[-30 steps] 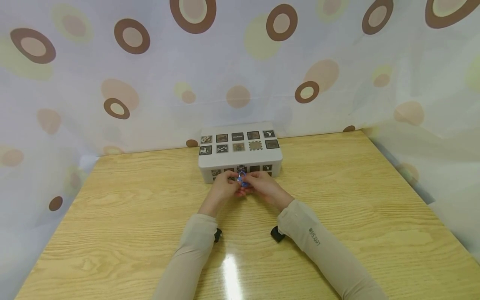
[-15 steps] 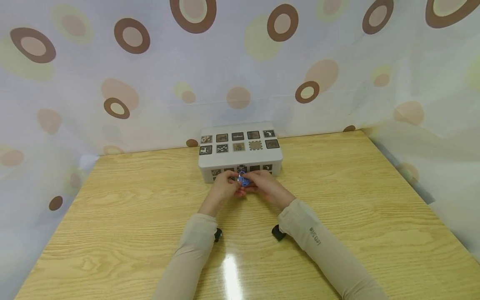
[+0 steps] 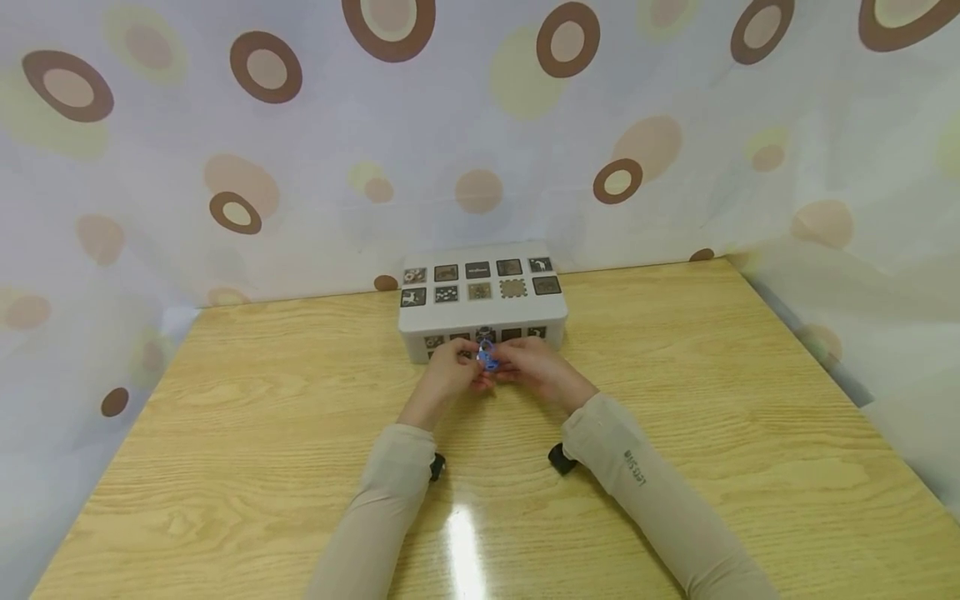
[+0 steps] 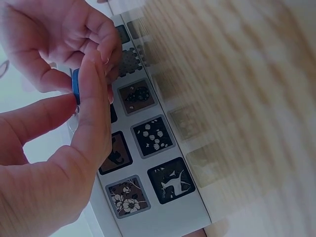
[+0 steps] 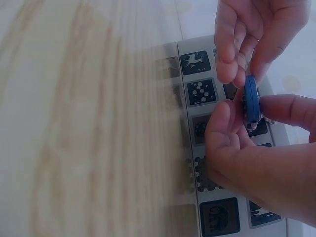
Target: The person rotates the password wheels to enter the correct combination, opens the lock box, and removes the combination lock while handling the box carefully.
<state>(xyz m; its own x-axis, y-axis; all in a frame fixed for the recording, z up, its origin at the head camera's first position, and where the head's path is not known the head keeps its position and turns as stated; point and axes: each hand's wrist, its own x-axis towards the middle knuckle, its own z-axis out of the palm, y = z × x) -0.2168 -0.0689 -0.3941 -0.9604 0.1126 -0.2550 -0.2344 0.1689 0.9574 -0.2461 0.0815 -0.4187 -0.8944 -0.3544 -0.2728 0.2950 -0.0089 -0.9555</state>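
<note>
A small blue padlock (image 3: 489, 360) is held at the front of the white box (image 3: 480, 313), by its clasp. My left hand (image 3: 446, 373) pinches it from the left between thumb and finger. From the other side my right hand (image 3: 542, 368) grips it, thumb against one face and curled fingers against the other in the right wrist view. Both wrist views show the padlock (image 5: 252, 102) edge-on. Fingers cover part of it and most of the clasp. The box's lid is down, with square dark pictures on its top and front.
The box stands at the back of the wooden table (image 3: 285, 433), near a spotted curtain (image 3: 480, 125) that hangs behind and along both sides. Black wrist straps (image 3: 561, 459) show under the sleeves.
The padlock has turned slightly between the fingers, and my right hand has shifted a little to the right. The box stays in place while the head view tilts slightly.
</note>
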